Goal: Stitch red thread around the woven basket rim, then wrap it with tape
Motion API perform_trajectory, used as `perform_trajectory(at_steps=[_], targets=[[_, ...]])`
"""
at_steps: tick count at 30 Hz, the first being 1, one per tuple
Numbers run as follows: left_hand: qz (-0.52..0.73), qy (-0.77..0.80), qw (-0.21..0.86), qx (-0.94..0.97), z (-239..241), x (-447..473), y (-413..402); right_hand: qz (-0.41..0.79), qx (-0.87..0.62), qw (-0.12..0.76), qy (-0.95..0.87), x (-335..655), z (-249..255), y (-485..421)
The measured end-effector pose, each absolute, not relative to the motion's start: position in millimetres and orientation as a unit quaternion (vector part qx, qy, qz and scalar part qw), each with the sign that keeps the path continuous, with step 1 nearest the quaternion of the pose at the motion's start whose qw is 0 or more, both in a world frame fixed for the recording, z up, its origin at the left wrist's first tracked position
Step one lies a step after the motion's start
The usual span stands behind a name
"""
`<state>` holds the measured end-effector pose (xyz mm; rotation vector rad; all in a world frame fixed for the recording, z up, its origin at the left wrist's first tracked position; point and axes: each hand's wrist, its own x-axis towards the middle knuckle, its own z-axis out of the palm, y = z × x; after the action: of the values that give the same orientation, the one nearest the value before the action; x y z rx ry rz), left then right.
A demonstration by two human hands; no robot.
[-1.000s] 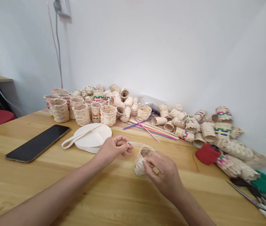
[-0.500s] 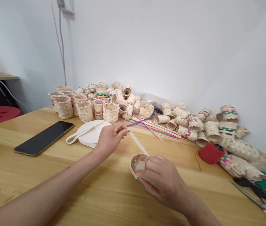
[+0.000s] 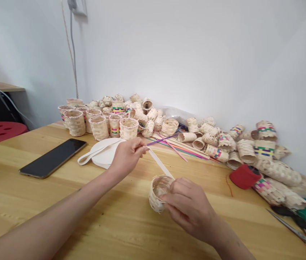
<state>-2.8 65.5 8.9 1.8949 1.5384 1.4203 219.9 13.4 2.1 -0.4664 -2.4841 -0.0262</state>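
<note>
My left hand (image 3: 128,154) is closed, pinching a white ribbon (image 3: 160,162) between thumb and fingers. The ribbon runs taut from there down to the rim of a small woven bamboo basket (image 3: 156,198). My right hand (image 3: 190,206) grips this basket at its right side, thumb toward the opening and fingers over the rim where the ribbon ends. The basket tilts so its inside shows; its right part is hidden by my fingers. Behind my left hand lies a flat white roll of ribbon (image 3: 101,154) with a loose loop at its left.
Several finished-looking woven baskets (image 3: 100,128) stand at the back left, with a pile of unrimmed ones (image 3: 247,151) at right. Coloured strips (image 3: 180,148) lie between. A phone (image 3: 52,159) rests at left; a red thread spool (image 3: 245,177) and scissors (image 3: 291,225) are at right.
The basket has tipped slightly in my right hand, so more of its outer woven side shows. The ribbon stays stretched between both hands. The whole view has shifted a little.
</note>
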Motion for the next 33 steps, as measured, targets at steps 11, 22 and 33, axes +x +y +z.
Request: perform_trajectory(at_steps=[11,22,33], targets=[[0.449,0.548,0.229,0.667,-3,-2,57,-0.049,-0.254,0.362,-0.896,228,-9,31],[0.416,0.539,0.305,0.665,-11,8,51,-0.049,-0.305,0.368,-0.877,235,-11,40],[0.397,0.491,0.442,0.637,-19,25,41,-0.051,-0.349,0.367,-0.861,235,-17,42]])
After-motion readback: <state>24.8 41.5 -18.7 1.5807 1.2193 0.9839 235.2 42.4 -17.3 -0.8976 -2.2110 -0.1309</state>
